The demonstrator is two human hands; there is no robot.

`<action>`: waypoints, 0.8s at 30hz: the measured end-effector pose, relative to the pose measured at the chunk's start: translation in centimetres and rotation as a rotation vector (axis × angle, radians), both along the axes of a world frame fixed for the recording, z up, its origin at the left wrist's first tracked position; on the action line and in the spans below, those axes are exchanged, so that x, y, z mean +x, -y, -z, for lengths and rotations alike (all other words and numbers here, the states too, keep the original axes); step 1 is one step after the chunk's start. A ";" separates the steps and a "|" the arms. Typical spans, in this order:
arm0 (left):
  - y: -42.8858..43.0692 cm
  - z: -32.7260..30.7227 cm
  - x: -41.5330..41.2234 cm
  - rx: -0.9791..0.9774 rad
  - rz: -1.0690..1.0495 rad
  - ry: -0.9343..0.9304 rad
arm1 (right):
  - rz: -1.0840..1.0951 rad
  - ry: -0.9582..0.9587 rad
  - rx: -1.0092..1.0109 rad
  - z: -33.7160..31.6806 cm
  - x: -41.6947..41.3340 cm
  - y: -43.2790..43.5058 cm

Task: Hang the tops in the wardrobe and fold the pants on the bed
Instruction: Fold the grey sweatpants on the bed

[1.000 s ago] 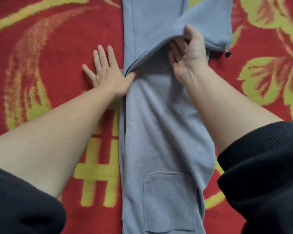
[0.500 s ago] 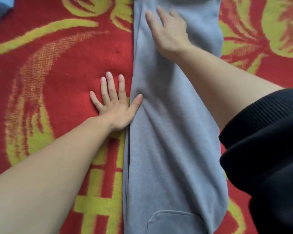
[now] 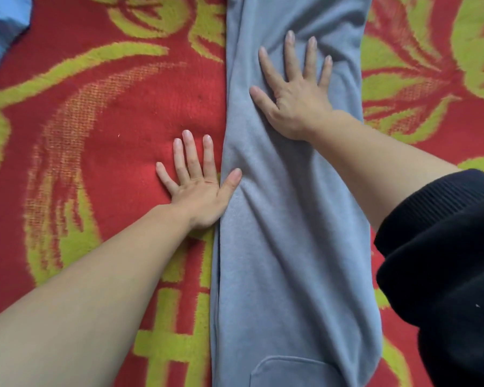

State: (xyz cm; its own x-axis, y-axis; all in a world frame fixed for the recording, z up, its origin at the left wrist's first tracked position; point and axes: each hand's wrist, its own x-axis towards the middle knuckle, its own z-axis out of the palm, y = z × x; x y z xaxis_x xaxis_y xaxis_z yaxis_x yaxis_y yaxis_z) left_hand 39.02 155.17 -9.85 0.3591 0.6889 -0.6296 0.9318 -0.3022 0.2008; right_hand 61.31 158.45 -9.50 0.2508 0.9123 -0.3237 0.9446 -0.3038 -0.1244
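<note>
Pants (image 3: 285, 247) of grey-blue sweat fabric lay lengthwise on the bed (image 3: 95, 191), folded into one long strip that ran from the near side toward the far side over the red cover with its yellow-green pattern. A patch pocket (image 3: 291, 372) showed at the strip's near end. The left hand (image 3: 199, 191) lay flat on the cover just beside the strip's left edge, fingers straight and spread, with the thumb resting on the fabric. The right hand (image 3: 294, 99) lay flat on the strip farther up, fingers spread wide and the palm pressing the cloth. Soft creases ran through the fabric between the two hands. Both forearms were bare, and a black sleeve (image 3: 444, 261) sat pushed up on the right arm. A light blue cloth (image 3: 0, 29) lay toward the bed's far left, well apart from the strip.
</note>
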 end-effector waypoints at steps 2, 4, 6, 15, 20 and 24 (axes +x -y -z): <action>-0.1 0.0 0.0 0.003 -0.003 0.005 | -0.010 0.004 -0.022 -0.6 0.3 0.1; -0.1 0.1 0.1 0.015 -0.001 0.011 | 0.002 0.042 0.040 -0.9 0.2 1.2; -0.2 0.1 0.2 0.034 -0.004 0.019 | 0.038 0.061 0.119 -0.7 -0.5 3.7; 0.2 0.8 -0.2 0.166 -0.002 0.065 | 0.154 0.163 0.103 0.6 -3.5 16.6; 2.8 0.5 -1.7 0.325 -0.064 0.215 | 0.367 0.087 0.061 0.0 -5.0 22.6; 11.2 0.4 -5.3 0.290 -0.219 0.453 | 0.495 -0.067 0.163 -0.2 -9.4 32.6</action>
State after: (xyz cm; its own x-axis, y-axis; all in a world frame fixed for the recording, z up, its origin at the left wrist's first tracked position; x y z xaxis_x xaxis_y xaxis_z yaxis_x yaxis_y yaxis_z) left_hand 33.71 143.97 -10.21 0.3785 0.8989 -0.2208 0.8193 -0.2143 0.5318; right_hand 51.95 125.84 -9.27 0.6485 0.7294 -0.2176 0.6809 -0.6837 -0.2626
